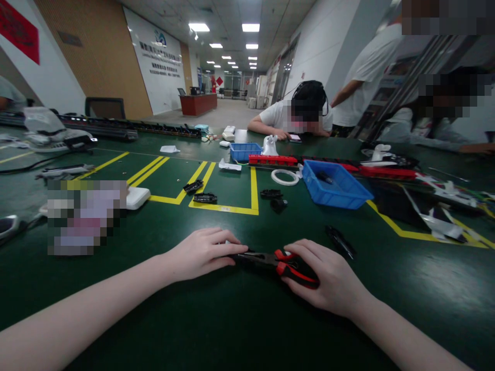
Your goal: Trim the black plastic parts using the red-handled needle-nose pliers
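Observation:
A pair of pliers with red and black handles lies on the green table right in front of me. My right hand is closed round the handles. My left hand rests at the jaw end with its fingers curled down over a small part that I cannot make out. A slim black part lies just beyond my right hand.
Beyond are yellow floor-tape boxes with small black parts, a white ring, two blue bins, red and black strips and a white box. Other people sit and stand at the far right edge.

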Demonstrator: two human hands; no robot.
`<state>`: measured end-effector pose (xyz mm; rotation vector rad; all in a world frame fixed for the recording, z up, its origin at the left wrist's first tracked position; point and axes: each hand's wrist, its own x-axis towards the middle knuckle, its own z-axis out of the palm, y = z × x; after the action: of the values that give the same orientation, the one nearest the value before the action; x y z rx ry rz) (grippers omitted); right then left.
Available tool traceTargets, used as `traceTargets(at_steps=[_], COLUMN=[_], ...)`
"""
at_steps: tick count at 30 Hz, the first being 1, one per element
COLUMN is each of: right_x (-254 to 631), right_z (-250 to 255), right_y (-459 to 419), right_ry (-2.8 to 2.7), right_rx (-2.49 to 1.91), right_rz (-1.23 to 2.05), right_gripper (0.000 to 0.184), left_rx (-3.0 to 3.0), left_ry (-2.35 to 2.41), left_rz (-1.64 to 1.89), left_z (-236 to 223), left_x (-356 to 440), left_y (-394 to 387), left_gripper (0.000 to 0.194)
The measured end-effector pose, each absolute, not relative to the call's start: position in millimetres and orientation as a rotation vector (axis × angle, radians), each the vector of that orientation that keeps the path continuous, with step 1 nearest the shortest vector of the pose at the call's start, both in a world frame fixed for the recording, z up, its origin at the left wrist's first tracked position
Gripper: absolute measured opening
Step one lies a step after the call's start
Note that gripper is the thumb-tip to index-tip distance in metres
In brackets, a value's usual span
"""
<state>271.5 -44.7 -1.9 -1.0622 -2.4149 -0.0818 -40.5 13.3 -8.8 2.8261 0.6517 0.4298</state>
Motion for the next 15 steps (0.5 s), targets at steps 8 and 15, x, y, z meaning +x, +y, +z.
traceTargets(at_steps=[8, 15], right_x=[271.8, 271.9], right_z=[-2.8, -3.4], right_y=[-44.9, -44.4], right_ry=[-2.413, -2.408], right_rx=[-1.073, -1.083], right_rz=[-0.005, 0.007], right_gripper=[0.037, 0.038], left_rx=[2.88, 2.936], left_ry=[0.657, 0.63], left_rz=[0.446, 0.528], left_z=[-9.0, -11.9], left_x=[-41.3, -41.3], left_y=[12.5, 11.2], left_gripper=[0.038, 0.036])
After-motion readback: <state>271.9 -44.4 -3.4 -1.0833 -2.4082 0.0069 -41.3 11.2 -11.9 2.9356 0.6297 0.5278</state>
